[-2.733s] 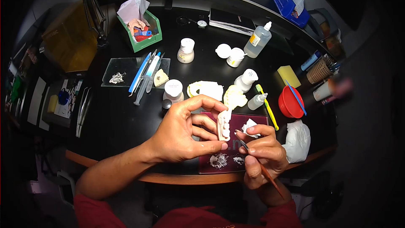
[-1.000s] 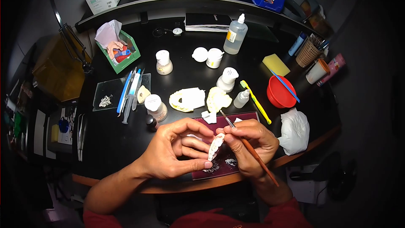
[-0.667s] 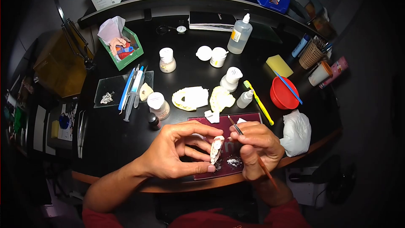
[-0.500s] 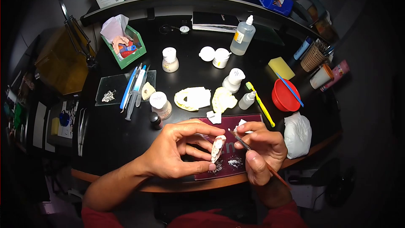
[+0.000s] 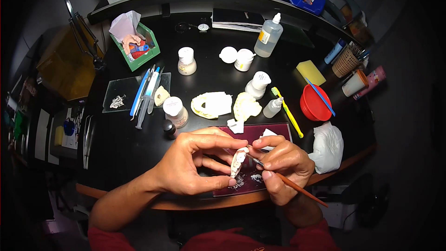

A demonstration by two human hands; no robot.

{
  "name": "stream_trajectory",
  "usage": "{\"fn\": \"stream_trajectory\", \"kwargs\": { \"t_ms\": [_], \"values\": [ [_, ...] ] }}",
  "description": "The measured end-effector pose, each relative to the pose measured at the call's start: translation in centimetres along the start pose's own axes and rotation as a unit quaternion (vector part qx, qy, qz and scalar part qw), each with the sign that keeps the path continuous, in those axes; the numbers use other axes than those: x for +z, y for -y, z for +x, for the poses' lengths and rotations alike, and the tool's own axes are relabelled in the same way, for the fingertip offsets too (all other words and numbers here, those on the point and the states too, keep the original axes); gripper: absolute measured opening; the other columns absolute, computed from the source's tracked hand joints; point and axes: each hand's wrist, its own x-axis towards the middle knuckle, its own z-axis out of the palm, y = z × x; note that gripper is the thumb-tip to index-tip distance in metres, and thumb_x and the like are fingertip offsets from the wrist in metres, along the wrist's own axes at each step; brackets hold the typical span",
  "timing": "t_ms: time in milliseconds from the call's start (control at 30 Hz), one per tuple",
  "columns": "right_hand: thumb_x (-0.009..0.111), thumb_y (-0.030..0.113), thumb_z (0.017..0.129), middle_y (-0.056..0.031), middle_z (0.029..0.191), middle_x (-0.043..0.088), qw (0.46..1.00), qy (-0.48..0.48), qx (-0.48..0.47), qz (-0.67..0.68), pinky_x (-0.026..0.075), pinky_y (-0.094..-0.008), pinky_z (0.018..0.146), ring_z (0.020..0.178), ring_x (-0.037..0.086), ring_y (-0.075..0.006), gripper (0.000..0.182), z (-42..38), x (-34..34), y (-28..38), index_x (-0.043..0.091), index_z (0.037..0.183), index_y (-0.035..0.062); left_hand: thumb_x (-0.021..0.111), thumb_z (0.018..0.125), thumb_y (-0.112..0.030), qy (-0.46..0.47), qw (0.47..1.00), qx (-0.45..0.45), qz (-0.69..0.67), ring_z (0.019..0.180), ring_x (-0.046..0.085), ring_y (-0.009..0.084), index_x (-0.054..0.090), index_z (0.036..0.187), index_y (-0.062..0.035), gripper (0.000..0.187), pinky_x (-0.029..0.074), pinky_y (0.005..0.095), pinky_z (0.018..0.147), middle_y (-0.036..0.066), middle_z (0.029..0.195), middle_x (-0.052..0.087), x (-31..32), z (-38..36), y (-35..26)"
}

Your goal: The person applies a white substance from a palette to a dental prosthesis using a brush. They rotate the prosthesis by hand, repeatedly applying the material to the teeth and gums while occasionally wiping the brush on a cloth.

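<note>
Between thumb and index finger, my left hand grips a small dental model with white teeth on a pinkish base, tilted on edge. My right hand is closed around a fine paintbrush with a reddish-brown handle. The brush's tip points at the model's upper right side; whether it touches cannot be made out. Below both hands lies a dark red slab bearing grey shavings and a dab of white material. A white scrap, perhaps paper, shows behind my right fingers.
Yellowish plaster models lie beyond the slab. Around them stand powder jars, a dropper bottle, a yellow toothbrush and a red bowl. A white bag sits at right, a glass plate with tools at left.
My right hand has moved slightly left, bringing the brush tip up to the dental model. The brush handle lies at a flatter angle. My left hand keeps its grip.
</note>
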Motion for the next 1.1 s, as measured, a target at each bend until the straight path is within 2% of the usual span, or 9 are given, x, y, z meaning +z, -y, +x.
{"fn": "stream_trajectory", "kwargs": {
  "t_ms": [333,1100],
  "values": [
    [0.064,-0.012,0.074,-0.0134,0.084,0.069,0.999,0.021,-0.025,-0.022,0.066,-0.0440,0.090,0.105,0.071,-0.0359,0.020,0.25,-0.11,-0.10,0.067,0.091,-0.0017,0.080,0.075,0.018,0.000,1.000,-0.008,0.008,0.117,0.068,0.0273,0.061,0.138,0.0070,0.067,0.064,0.0377,0.098,0.019,0.133,0.056,-0.16,-0.08,-0.25],
    [0.064,-0.010,0.073,-0.0129,0.082,0.068,0.998,0.024,-0.044,-0.041,0.067,-0.0440,0.084,0.102,0.072,-0.0365,0.017,0.29,-0.21,-0.08,0.066,0.087,-0.0006,0.081,0.076,0.018,0.001,1.000,0.000,0.011,0.116,0.068,0.0271,0.060,0.138,0.0079,0.066,0.064,0.0369,0.098,0.019,0.131,0.056,-0.10,-0.11,-0.28]
  ]
}}
